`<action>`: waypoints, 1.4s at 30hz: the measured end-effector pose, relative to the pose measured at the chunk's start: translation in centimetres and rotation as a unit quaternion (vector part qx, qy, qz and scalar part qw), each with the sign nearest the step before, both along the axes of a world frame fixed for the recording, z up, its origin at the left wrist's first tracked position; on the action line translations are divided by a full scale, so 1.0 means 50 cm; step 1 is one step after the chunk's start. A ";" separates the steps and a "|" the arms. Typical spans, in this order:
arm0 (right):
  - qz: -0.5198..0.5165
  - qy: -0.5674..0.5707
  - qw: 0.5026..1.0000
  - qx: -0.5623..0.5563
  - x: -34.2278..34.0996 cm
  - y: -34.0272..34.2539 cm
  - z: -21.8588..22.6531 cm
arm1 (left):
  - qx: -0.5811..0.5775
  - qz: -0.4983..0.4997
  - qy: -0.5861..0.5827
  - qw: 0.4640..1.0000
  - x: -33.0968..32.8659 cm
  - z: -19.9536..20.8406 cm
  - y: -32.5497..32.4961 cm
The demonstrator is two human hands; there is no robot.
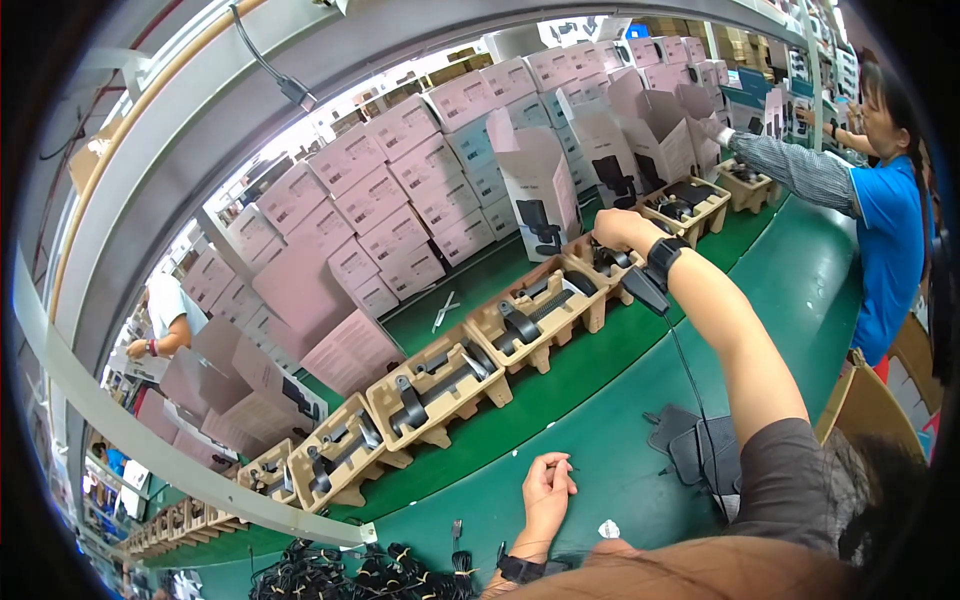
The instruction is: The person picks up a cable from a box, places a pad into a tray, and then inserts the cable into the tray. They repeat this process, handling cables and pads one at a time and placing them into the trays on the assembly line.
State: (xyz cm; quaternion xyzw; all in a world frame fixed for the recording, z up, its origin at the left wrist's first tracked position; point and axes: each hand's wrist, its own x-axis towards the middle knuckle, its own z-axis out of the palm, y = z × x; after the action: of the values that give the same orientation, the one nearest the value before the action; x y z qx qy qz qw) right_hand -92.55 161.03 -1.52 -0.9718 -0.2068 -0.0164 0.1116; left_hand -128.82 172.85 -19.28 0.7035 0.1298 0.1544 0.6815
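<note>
My right hand (626,231) reaches over a brown moulded tray (610,287) on the green belt. Its fingers are curled down at dark parts there; what they grip is hidden. A black band circles that wrist, and a black device (645,290) with a thin cable hangs beside it. My left hand (547,487) rests over the green table, fingers curled in, with a small dark tip showing at the fingertips. More trays stand in line to the left, among them one tray (440,432) holding a black curved part (408,402).
Pink-white cartons (385,200) are stacked behind the belt, with open cartons (535,190) in front. Bundled black cables (310,572) lie at the lower edge, black pouches (700,450) at right. A co-worker in blue (890,240) reaches toward the trays. A metal rail (150,440) curves across the left.
</note>
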 end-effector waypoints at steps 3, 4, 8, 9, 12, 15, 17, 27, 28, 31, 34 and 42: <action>0.006 -0.063 0.998 -0.004 0.030 0.007 -0.007 | -0.002 -0.011 0.000 1.000 -0.003 -0.005 0.002; 0.005 -0.061 0.998 -0.005 0.040 0.014 -0.023 | -0.002 -0.012 0.001 1.000 -0.004 -0.004 0.003; -0.003 -0.099 0.995 -0.019 0.040 0.050 -0.096 | -0.018 -0.011 0.005 1.000 -0.013 -0.004 0.011; -0.012 -0.123 0.992 0.013 0.044 0.049 -0.124 | -0.016 -0.011 0.004 1.000 -0.015 -0.004 0.010; -0.023 -0.152 0.987 0.048 0.053 0.047 -0.167 | -0.019 -0.016 0.004 1.000 -0.018 -0.001 0.012; 0.068 -0.233 0.958 0.150 0.053 0.042 -0.192 | -0.018 -0.019 0.008 1.000 -0.026 0.005 0.017; 0.072 -0.215 0.958 0.175 0.044 0.047 -0.194 | -0.017 -0.011 0.009 1.000 -0.029 0.003 0.021; -0.009 -0.157 0.982 0.100 0.032 0.075 -0.171 | 0.010 -0.008 0.001 1.000 -0.046 0.019 0.031; -0.011 -0.155 0.983 0.099 0.026 0.071 -0.166 | 0.006 -0.007 -0.005 1.000 -0.046 0.018 0.032; 0.017 -0.279 0.948 -0.156 0.004 0.070 -0.140 | 0.011 -0.015 0.007 1.000 -0.049 0.019 0.041; -0.003 -0.140 0.990 0.008 0.025 0.064 -0.135 | 0.011 -0.019 -0.008 1.000 -0.057 0.017 0.047; 0.111 -0.335 0.935 -0.009 -0.054 0.016 -0.152 | -0.008 -0.037 -0.004 0.999 -0.060 0.035 0.062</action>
State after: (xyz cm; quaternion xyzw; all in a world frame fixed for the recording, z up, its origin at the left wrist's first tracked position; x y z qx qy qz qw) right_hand -95.24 161.81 -9.13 -0.8817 -0.3390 -0.3270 0.0280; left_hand -131.84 175.94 -17.51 0.7020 0.1021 0.1314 0.6925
